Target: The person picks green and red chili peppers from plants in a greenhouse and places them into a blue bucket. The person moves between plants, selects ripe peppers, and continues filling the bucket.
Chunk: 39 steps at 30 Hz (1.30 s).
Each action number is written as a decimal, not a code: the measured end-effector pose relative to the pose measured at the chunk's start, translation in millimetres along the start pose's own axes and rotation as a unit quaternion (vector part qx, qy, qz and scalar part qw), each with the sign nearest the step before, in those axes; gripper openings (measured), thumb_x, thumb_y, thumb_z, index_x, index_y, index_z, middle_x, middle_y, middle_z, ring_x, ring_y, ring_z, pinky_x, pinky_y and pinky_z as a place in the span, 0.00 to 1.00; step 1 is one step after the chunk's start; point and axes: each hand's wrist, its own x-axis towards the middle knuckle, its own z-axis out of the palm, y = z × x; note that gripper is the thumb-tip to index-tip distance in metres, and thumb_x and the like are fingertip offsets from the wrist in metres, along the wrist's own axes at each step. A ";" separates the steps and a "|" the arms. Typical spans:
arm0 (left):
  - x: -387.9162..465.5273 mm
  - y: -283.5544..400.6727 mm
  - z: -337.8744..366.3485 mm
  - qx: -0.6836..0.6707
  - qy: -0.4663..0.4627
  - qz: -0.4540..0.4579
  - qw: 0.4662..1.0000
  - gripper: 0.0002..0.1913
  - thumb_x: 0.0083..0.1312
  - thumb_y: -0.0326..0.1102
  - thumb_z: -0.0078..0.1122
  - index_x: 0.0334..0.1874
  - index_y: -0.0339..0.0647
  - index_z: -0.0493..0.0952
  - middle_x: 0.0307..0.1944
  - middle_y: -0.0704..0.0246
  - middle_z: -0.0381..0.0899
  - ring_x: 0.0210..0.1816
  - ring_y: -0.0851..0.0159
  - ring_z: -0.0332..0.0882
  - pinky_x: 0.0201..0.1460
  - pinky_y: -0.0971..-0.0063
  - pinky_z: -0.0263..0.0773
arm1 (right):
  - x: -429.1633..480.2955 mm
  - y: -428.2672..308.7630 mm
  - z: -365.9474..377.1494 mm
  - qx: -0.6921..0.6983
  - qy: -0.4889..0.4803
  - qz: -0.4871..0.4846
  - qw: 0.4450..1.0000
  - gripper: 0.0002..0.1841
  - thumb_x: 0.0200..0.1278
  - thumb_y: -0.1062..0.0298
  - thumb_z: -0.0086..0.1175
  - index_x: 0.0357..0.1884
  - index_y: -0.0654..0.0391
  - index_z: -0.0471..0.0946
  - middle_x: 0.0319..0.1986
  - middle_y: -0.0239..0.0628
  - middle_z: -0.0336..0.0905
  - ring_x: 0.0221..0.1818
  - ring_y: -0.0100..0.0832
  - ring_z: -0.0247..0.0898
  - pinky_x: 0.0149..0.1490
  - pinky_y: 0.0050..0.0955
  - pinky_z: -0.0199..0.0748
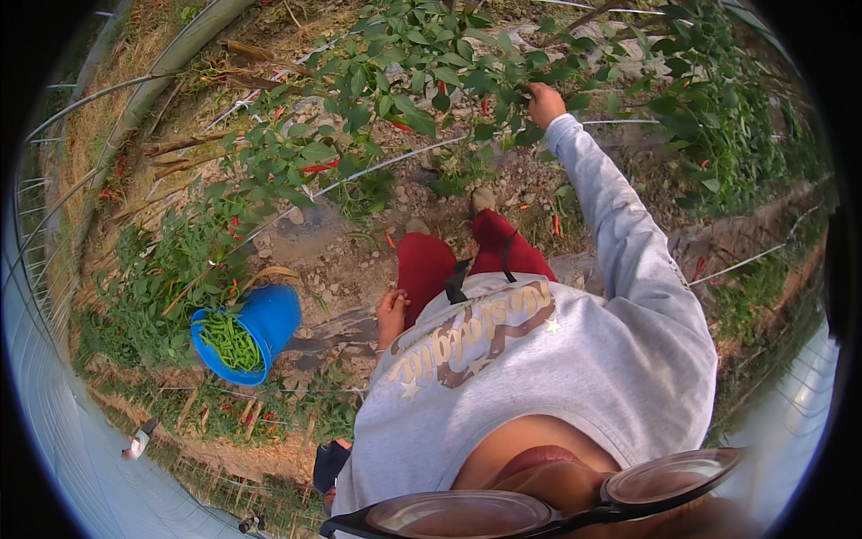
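My right hand [544, 106] reaches forward among the leaves of a pepper plant [495, 84]. Leaves and the angle hide its fingertips, so I cannot tell whether it grips anything. Close to its left hangs a red chili pepper [484, 107]. My left hand [392, 315] is low beside my left thigh, its fingers curled together with nothing visible in them. Further left, a blue plastic bucket [286, 320] appears tilted among the plants, with many green chili peppers [232, 342] inside. Another red chili pepper [320, 166] shows among leaves ahead.
A white string [390, 166] crosses the row in front of my legs. Loose peppers, including a green one [363, 238], lie on the soil. Wooden stakes [192, 145] stand at the left. A curved greenhouse frame [128, 135] borders the plants. Other people [138, 441] are behind at lower left.
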 end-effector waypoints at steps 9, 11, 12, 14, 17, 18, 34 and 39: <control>43.1 23.1 -18.5 0.041 -0.037 -0.025 0.998 0.11 0.70 0.30 0.50 0.51 0.35 0.76 0.42 0.65 0.81 0.37 0.71 0.79 0.41 0.77 0.74 | 63.6 26.6 56.2 0.412 -0.127 0.296 0.852 0.27 0.64 0.49 0.51 0.56 0.60 0.76 0.52 0.44 0.77 0.53 0.37 0.71 0.58 0.31 0.66; 48.6 16.0 -27.6 -0.004 -0.021 -0.035 0.999 0.11 0.70 0.30 0.50 0.51 0.35 0.76 0.42 0.65 0.81 0.36 0.71 0.79 0.41 0.77 0.75 | 53.9 15.7 64.9 0.460 -0.150 0.279 0.830 0.27 0.64 0.48 0.52 0.57 0.60 0.76 0.52 0.43 0.77 0.54 0.36 0.71 0.58 0.31 0.66; 49.7 13.1 -32.6 0.000 -0.018 -0.035 0.999 0.10 0.70 0.29 0.50 0.49 0.35 0.76 0.41 0.66 0.81 0.35 0.71 0.79 0.40 0.77 0.75 | 49.4 11.5 67.1 0.473 -0.162 0.267 0.823 0.27 0.64 0.48 0.52 0.57 0.60 0.76 0.52 0.42 0.77 0.54 0.36 0.71 0.58 0.31 0.66; 50.6 8.6 -39.1 0.038 -0.022 -0.022 0.999 0.09 0.70 0.29 0.51 0.49 0.35 0.77 0.41 0.66 0.81 0.35 0.71 0.79 0.39 0.77 0.75 | 41.3 8.2 69.4 0.484 -0.188 0.245 0.819 0.28 0.64 0.47 0.53 0.57 0.60 0.76 0.52 0.41 0.77 0.54 0.35 0.71 0.58 0.31 0.66; 56.5 14.6 -31.8 0.076 -0.036 -0.024 0.996 0.09 0.70 0.29 0.51 0.48 0.35 0.77 0.41 0.66 0.81 0.34 0.72 0.79 0.40 0.78 0.75 | 31.7 18.3 72.1 0.471 -0.227 0.243 0.817 0.29 0.64 0.45 0.54 0.57 0.59 0.77 0.52 0.38 0.78 0.54 0.34 0.71 0.58 0.31 0.66; 60.8 21.1 -21.8 0.067 -0.040 -0.041 0.996 0.09 0.70 0.29 0.51 0.47 0.35 0.77 0.41 0.66 0.81 0.34 0.72 0.79 0.40 0.78 0.74 | 29.2 25.8 72.4 0.449 -0.231 0.275 0.818 0.28 0.63 0.47 0.58 0.57 0.58 0.77 0.53 0.37 0.77 0.55 0.32 0.70 0.58 0.30 0.66; 257.1 235.4 351.0 0.196 -0.050 0.257 0.945 0.09 0.69 0.27 0.48 0.43 0.30 0.77 0.41 0.63 0.83 0.39 0.66 0.82 0.42 0.72 0.77 | -25.2 70.9 58.2 0.511 -0.329 0.095 0.789 0.30 0.62 0.59 0.57 0.65 0.59 0.66 0.56 0.39 0.72 0.59 0.33 0.68 0.62 0.36 0.66; 306.2 242.6 384.8 0.334 -0.066 0.378 0.861 0.16 0.58 0.30 0.58 0.49 0.36 0.75 0.41 0.52 0.81 0.45 0.46 0.77 0.47 0.56 0.71 | -34.5 97.5 58.5 0.327 -0.358 -0.087 0.870 0.36 0.62 0.55 0.55 0.69 0.60 0.59 0.63 0.46 0.63 0.65 0.39 0.59 0.67 0.39 0.60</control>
